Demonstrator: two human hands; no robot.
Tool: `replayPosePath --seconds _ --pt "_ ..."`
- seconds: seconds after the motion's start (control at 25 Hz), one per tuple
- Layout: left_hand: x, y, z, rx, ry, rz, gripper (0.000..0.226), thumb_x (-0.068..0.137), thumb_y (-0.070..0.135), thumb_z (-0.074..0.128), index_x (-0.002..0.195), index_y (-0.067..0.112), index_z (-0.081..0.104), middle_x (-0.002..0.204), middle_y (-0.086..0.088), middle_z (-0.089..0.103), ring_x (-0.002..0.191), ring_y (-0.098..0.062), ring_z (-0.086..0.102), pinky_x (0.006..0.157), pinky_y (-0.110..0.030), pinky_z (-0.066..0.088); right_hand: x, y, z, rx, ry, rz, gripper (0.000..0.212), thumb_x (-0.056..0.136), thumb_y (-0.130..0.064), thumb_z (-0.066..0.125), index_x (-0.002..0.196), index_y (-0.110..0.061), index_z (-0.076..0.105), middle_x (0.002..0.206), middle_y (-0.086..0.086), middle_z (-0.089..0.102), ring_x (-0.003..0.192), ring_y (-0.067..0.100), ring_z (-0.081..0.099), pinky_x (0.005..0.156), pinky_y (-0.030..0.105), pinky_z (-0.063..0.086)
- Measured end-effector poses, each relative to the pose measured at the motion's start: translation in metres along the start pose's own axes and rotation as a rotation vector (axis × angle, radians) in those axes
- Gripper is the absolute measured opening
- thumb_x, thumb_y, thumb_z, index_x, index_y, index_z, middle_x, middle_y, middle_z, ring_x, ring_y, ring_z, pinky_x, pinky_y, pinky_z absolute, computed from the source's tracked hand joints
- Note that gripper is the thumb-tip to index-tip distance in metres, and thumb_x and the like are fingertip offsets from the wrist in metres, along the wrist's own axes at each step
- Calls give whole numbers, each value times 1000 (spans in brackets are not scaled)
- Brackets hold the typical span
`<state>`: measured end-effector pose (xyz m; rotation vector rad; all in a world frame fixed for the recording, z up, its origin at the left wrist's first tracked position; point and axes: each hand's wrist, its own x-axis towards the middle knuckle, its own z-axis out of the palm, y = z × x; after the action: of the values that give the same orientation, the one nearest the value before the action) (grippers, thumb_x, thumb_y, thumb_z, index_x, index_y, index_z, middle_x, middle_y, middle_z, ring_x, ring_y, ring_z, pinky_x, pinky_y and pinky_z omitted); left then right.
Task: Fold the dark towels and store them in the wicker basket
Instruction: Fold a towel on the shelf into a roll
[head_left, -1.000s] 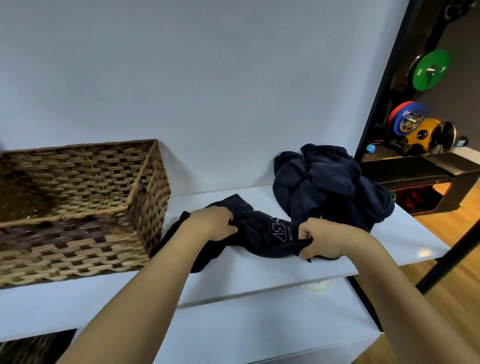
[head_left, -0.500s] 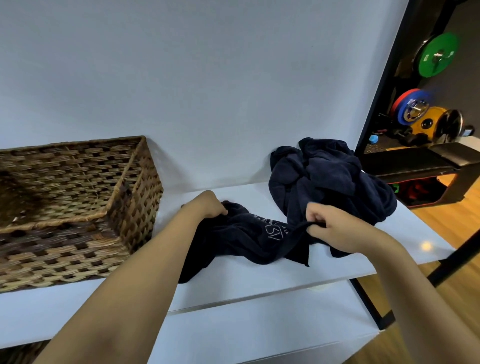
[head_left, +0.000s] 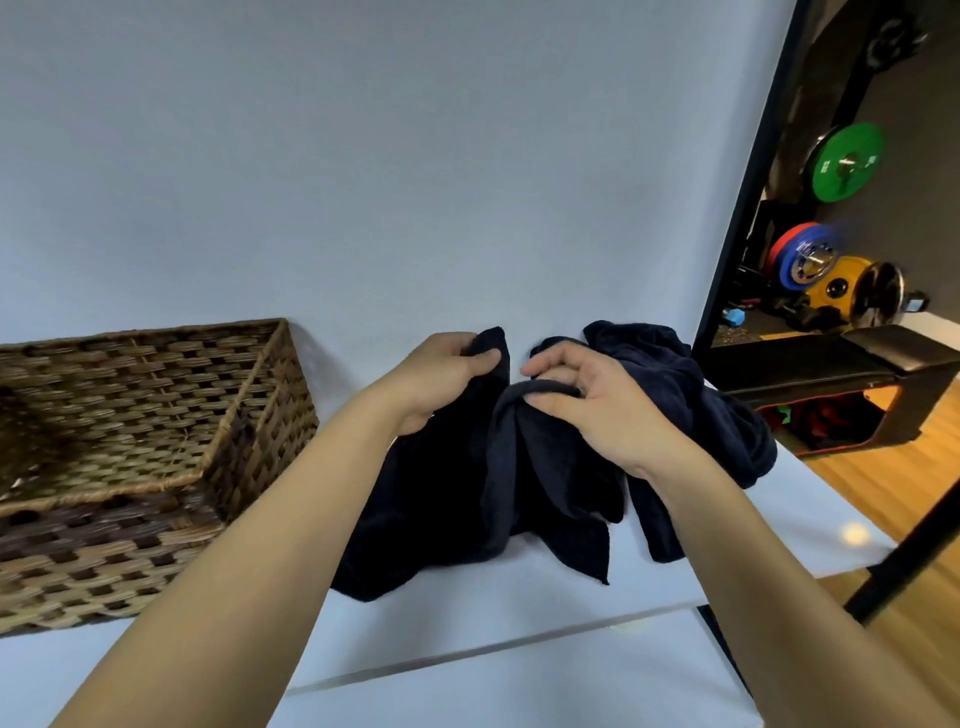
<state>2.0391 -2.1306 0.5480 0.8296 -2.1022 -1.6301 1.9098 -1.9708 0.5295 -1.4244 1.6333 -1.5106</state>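
Above the table (head_left: 467, 613), both hands, left hand (head_left: 441, 374) and right hand (head_left: 587, 400), seemingly pinch one towel (head_left: 493, 488).

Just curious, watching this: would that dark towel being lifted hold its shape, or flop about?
Probably floppy: the dark towel hangs in loose folds from the left hand and right hand. It likely weighs little, since pinched edges carry it. It seems unlikely to slip; the cloth looks soft and matte.

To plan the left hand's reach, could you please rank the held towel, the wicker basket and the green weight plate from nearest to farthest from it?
1. Held towel, gripped by the left hand.
2. Wicker basket, to its left.
3. Green weight plate, far right background.
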Motion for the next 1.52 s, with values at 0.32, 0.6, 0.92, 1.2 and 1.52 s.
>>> replayPosePath --seconds 0.32,0.6,0.92,1.2,1.52 --pt "-40 31 4 -96 163 233 11 96 13 67 89 13 74 80 1 74 70 -11 69 61 -21 52 15 -18 23 345 165 -19 15 96 -3 62 86 -12 67 79 4 74 75 16 70 76 31 55" --pt "-59 31 3 -176 169 233 17 99 13 62 89 11 76 82 -7 76 77 -18 71 79 -44 58 13 -35 25 372 93 -32 9 98 -4 60 92 -6 66 85 12 73 79 22 69 80 36 56" --pt "-75 29 5 -153 109 273 23 104 10 52 100 6 74 99 -18 76 85 -23 73 74 -36 62 12 -49 25 330 115 77 23 88 -8 75 74 -10 56 71 13 72 61 23 68 65 31 56" --pt "-79 29 -5 -242 -57 310 33 100 -4 43 94 7 74 96 -20 67 91 -27 63 83 -40 56 9 -47 22 426 2 46 27 74 -18 79 74 -12 53 71 8 65 62 18 63 64 28 53" --pt "-88 42 -15 -74 -425 394 23 96 5 55 104 16 74 91 -14 55 87 -20 62 82 -27 54 5 -39 11 348 -330 44 79 55 -48 96 101 2 56 86 10 60 88 26 55 84 36 44"
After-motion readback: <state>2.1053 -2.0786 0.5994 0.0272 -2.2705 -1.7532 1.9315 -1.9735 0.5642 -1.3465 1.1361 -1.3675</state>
